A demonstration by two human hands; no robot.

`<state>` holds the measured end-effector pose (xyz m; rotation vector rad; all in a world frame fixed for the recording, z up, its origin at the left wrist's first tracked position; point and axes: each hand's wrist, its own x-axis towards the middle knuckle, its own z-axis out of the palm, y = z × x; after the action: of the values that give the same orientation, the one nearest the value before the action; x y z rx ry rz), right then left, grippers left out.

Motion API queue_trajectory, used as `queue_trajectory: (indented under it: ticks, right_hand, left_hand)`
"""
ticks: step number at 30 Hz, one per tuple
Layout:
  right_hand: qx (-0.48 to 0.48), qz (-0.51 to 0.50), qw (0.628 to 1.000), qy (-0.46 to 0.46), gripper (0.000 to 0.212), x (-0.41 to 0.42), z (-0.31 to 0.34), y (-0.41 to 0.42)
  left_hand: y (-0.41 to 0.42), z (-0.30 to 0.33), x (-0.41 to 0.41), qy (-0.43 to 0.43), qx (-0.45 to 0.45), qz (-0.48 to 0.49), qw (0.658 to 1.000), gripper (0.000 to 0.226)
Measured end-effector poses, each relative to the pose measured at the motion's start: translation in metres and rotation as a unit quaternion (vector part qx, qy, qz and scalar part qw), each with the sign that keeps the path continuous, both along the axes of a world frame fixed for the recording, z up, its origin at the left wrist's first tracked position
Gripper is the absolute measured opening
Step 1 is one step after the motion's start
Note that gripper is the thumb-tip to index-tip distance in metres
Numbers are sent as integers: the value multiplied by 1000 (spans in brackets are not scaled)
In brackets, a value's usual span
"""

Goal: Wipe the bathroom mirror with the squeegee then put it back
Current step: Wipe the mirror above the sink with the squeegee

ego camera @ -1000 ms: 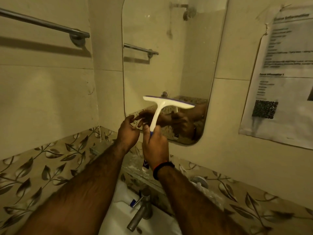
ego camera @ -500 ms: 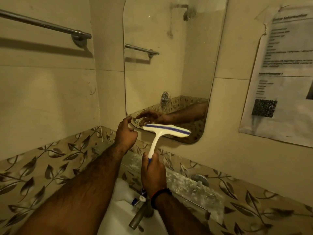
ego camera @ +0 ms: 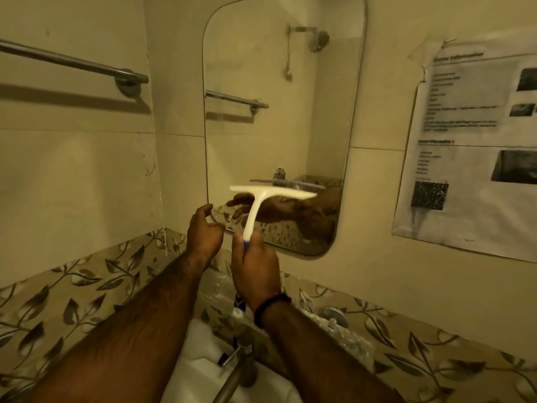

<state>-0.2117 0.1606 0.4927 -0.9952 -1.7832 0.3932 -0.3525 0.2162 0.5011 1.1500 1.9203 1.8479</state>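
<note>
Gripping the squeegee (ego camera: 261, 207) handle, your right hand (ego camera: 255, 269) is holding its blade across the mirror (ego camera: 279, 117) bottom; your left hand (ego camera: 203, 231) is hovering loose, holding nothing. Wiping looks underway; putting it back remains.

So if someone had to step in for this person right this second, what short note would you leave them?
Right hand: grips the squeegee by its handle, blade up and roughly level in front of the lower part of the mirror.
Left hand: holds nothing, fingers loosely curled, beside the mirror's lower left corner.
Done: squeegee is in hand at the mirror. How much glass is already wiped cannot be told.
Left: draw the blade over the glass, probably starting from the top, then return the squeegee to its place, which these pictures do not show.
</note>
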Motion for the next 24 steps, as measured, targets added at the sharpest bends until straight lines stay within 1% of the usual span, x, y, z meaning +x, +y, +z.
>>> queue_trajectory:
  ticks: [4, 7, 10, 12, 14, 20, 22, 24]
  right_hand:
    - [71, -4, 997, 12, 32, -1, 65, 16]
    - [98, -13, 995, 16, 34, 0, 114, 31]
    - [148, -43, 988, -22, 34, 2, 154, 46]
    - [159, -42, 986, 5, 35, 2, 174, 51]
    - [165, -41, 985, 36, 35, 2, 192, 55]
    - [188, -40, 980, 48, 34, -2, 226, 65]
    - [199, -48, 978, 39, 35, -2, 232, 70]
    - [211, -58, 976, -3, 35, -2, 236, 74]
  left_hand:
    - [2, 5, -1, 15, -2, -17, 1000, 62]
    - [7, 13, -1, 34, 5, -13, 999, 63]
    - [12, 19, -2, 39, 15, -6, 999, 62]
    - [15, 22, -3, 48, 23, -2, 999, 62]
    - [19, 27, -4, 53, 29, -1, 998, 63]
    - [27, 50, -5, 50, 74, 2, 996, 63]
    - [31, 58, -5, 50, 81, 2, 995, 63]
    - [34, 64, -5, 53, 84, 4, 995, 63]
